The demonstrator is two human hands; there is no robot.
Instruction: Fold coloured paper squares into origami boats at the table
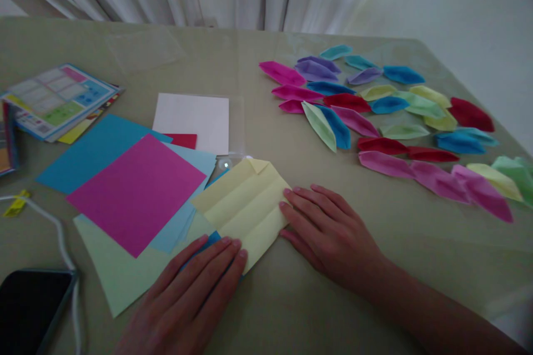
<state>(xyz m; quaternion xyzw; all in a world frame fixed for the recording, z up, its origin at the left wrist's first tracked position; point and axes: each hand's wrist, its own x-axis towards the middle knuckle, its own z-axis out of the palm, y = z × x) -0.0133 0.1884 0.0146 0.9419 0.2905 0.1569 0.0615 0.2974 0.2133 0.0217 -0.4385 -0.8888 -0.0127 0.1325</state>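
Note:
A pale yellow sheet of origami paper lies in front of me, marked with parallel creases. At its far end a small corner flap is folded over. My left hand is open, its fingers stretched out and fingertips on the near left edge of the yellow sheet. Blue paper peeks out beneath these fingers. Against the right edge of the sheet lies my right hand, open, with fingers extended and fingertips touching the paper. Its thumb is at the near side of that corner.
Left are loose square sheets: magenta, blue and pale green. Beyond lie a white sheet and printed packs. A phone and white cable sit near left. Several folded paper pieces spread right.

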